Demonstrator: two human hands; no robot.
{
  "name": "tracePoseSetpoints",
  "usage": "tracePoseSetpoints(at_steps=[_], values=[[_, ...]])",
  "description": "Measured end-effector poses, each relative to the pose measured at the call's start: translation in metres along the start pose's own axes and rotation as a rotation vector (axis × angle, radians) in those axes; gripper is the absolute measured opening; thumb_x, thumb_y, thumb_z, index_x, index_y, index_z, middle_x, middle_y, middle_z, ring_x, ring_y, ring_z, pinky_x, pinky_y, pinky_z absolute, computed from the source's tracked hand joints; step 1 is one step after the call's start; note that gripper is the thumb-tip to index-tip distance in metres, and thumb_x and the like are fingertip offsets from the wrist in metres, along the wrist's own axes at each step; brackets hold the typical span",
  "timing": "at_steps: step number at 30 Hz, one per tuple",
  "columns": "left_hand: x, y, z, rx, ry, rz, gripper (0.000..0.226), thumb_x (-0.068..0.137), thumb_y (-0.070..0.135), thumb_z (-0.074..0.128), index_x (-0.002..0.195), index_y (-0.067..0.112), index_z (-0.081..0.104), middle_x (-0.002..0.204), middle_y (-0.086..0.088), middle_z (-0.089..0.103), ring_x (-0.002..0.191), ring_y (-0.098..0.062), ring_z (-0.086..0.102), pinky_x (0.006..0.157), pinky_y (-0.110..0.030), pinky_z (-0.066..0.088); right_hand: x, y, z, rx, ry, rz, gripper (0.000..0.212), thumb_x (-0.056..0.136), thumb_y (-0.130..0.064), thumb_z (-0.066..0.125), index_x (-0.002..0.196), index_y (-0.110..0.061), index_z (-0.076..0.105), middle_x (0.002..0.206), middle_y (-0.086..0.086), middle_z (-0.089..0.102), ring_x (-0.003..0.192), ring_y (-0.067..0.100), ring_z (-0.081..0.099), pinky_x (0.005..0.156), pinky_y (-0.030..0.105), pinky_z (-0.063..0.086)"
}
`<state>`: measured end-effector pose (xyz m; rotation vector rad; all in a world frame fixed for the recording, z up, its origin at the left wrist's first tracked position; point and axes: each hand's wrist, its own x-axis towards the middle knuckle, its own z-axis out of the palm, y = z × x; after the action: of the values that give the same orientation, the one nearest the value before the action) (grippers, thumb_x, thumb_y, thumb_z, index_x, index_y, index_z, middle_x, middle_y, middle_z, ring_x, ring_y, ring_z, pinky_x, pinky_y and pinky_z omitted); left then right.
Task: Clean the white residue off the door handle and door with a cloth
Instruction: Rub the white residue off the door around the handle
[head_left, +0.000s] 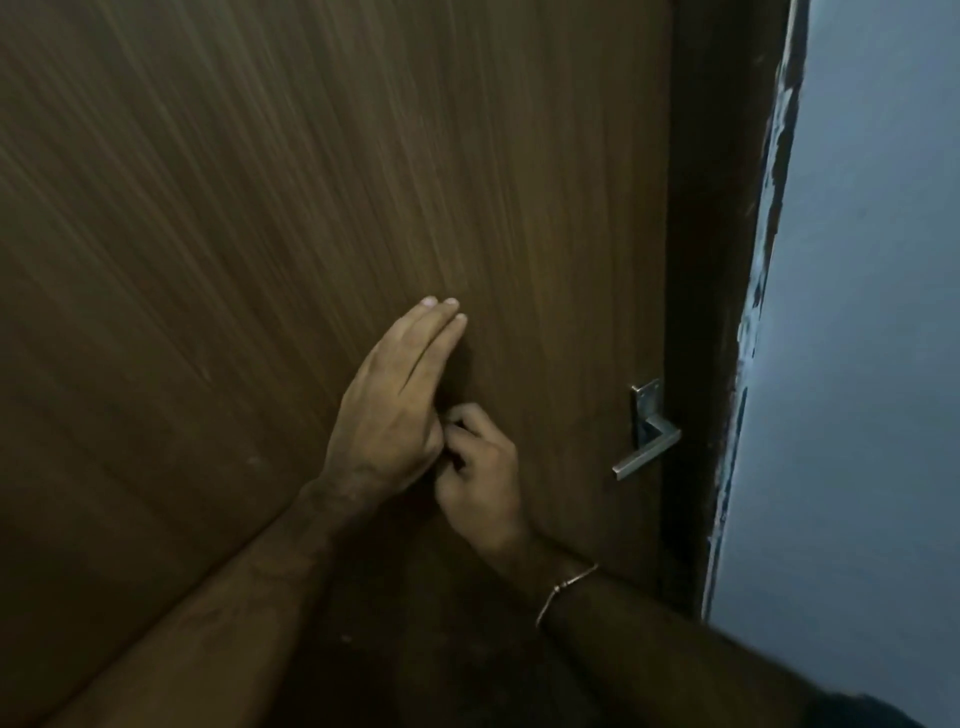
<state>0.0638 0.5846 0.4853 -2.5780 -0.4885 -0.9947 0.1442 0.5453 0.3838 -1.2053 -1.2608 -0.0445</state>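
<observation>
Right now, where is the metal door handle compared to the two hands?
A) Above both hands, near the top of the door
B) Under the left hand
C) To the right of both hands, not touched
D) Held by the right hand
C: the door handle sits free near the door's right edge, while the left hand and right hand meet further left.

dark door frame (717, 260), blue wall (857, 312) – rt side, wrist bracelet (566, 587)
</observation>
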Motion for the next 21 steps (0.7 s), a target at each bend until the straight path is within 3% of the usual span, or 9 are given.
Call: tracePoseSetpoints(at_steps=[2, 4, 6, 8, 10, 13, 16, 18, 21], values=[[-0.001, -0.004, -0.003, -0.012, -0.019, 0.014, 0.059, 0.082, 0.002, 0.042, 0.140, -0.003, 0.046, 0.149, -0.016, 0.043, 0.144, -0.025, 0.031, 0.119, -0.040, 0.029, 0.007, 0.002, 0.010, 0.005, 0.017, -0.004, 0.015, 0.070, 0.014, 0.064, 0.082, 0.005, 0.070, 0.099, 0.015, 0.064, 0.092, 0.026, 0.060, 0.080, 0.033, 0.050], [-0.004, -0.005, -0.005, -0.013, -0.062, 0.023, 0.059, 0.082, 0.001, 0.042, 0.140, -0.003, 0.046, 0.149, -0.016, 0.044, 0.143, -0.027, 0.032, 0.118, -0.046, 0.030, -0.014, 0.008, 0.020, -0.060, -0.147, -0.075, 0.014, 0.070, 0.009, 0.066, 0.082, 0.005, 0.072, 0.100, 0.020, 0.065, 0.098, 0.027, 0.057, 0.085, 0.034, 0.049], [-0.008, -0.005, -0.006, 0.016, -0.102, 0.023, 0.064, 0.078, -0.004, 0.048, 0.142, -0.001, 0.044, 0.150, -0.014, 0.042, 0.144, -0.026, 0.031, 0.118, -0.048, 0.028, -0.051, 0.019, 0.017, -0.052, -0.245, -0.010, 0.013, 0.080, 0.005, 0.066, 0.086, -0.001, 0.076, 0.097, 0.015, 0.067, 0.097, 0.022, 0.060, 0.085, 0.032, 0.049], [-0.009, -0.004, -0.007, 0.049, -0.137, 0.032, 0.068, 0.077, -0.003, 0.055, 0.144, 0.001, 0.042, 0.152, -0.012, 0.040, 0.146, -0.024, 0.028, 0.119, -0.046, 0.024, -0.063, 0.028, 0.006, 0.020, -0.097, 0.162, 0.012, 0.084, 0.004, 0.067, 0.084, -0.005, 0.075, 0.092, 0.006, 0.066, 0.090, 0.011, 0.061, 0.082, 0.026, 0.049], [-0.008, -0.002, -0.005, 0.085, -0.158, 0.043, 0.068, 0.078, 0.003, 0.054, 0.145, 0.003, 0.041, 0.153, -0.011, 0.039, 0.146, -0.024, 0.027, 0.120, -0.045, 0.022, -0.044, 0.029, 0.000, -0.005, 0.101, 0.206, 0.013, 0.081, 0.004, 0.066, 0.084, -0.008, 0.071, 0.091, 0.001, 0.064, 0.086, 0.001, 0.057, 0.080, 0.015, 0.045], [-0.009, 0.000, -0.002, 0.126, -0.187, 0.038, 0.063, 0.082, 0.011, 0.049, 0.144, 0.003, 0.042, 0.154, -0.010, 0.039, 0.147, -0.024, 0.027, 0.121, -0.043, 0.019, -0.028, 0.019, 0.009, -0.031, 0.040, 0.113, 0.021, 0.078, 0.006, 0.060, 0.088, -0.012, 0.064, 0.094, 0.000, 0.060, 0.087, 0.004, 0.055, 0.079, 0.009, 0.041], [-0.014, -0.001, -0.001, 0.191, -0.230, 0.057, 0.065, 0.083, 0.015, 0.054, 0.146, 0.004, 0.040, 0.156, -0.010, 0.034, 0.148, -0.024, 0.024, 0.121, -0.042, 0.017, -0.078, 0.041, 0.010, -0.058, -0.071, 0.178, 0.012, 0.082, 0.005, 0.068, 0.076, -0.005, 0.069, 0.085, 0.006, 0.062, 0.079, 0.015, 0.059, 0.075, 0.029, 0.050], [-0.015, -0.002, -0.002, 0.225, -0.250, 0.059, 0.066, 0.086, 0.018, 0.056, 0.148, 0.006, 0.037, 0.159, -0.008, 0.028, 0.150, -0.023, 0.019, 0.121, -0.043, 0.016, -0.103, 0.059, 0.006, -0.057, -0.012, 0.374, 0.015, 0.080, 0.005, 0.072, 0.069, -0.006, 0.071, 0.081, 0.006, 0.064, 0.073, 0.017, 0.062, 0.071, 0.039, 0.051], [-0.012, -0.003, -0.001, 0.257, -0.258, 0.039, 0.069, 0.087, 0.022, 0.059, 0.149, 0.007, 0.035, 0.161, -0.008, 0.024, 0.151, -0.023, 0.016, 0.121, -0.044, 0.016, -0.086, 0.057, 0.016, -0.009, 0.121, 0.495, 0.019, 0.078, -0.004, 0.072, 0.069, -0.021, 0.069, 0.082, -0.011, 0.062, 0.077, 0.004, 0.061, 0.074, 0.023, 0.049]])
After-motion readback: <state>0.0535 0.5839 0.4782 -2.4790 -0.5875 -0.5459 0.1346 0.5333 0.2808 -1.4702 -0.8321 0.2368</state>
